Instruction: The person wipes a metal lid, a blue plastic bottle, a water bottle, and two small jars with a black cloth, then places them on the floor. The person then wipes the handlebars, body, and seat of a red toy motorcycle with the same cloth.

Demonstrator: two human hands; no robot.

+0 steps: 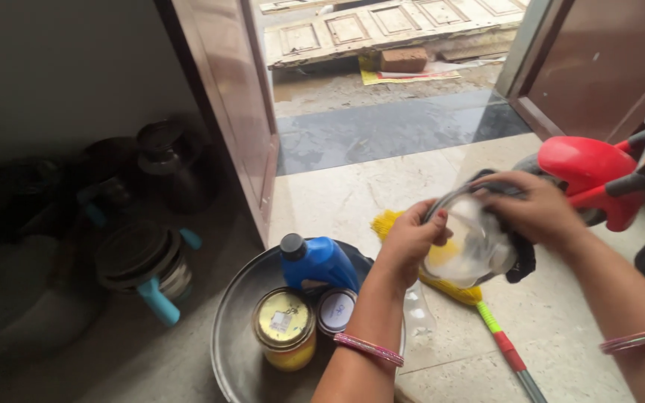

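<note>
Both hands raised, left hand [406, 242] and right hand [537, 209] fingers curled.

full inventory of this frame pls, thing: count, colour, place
glass lid: 1, clear with dark rim, held in both hands
dark cloth: 1, black, against the lid under the right hand
metal basin: 1, dark grey, on floor, bottom centre
blue bottle: 1, blue with dark cap, in the basin
jar: 1, yellow contents, gold lid, in the basin
small tin: 1, white lid, in the basin beside the jar
broom: 1, yellow bristles, green and red handle, on floor
red toy vehicle: 1, red, right
pots: several, dark with light blue handles, left
door: 1, brown, open
brick: 1, reddish, outside
left hand: 1, on lid rim
right hand: 1, on cloth and lid
</note>
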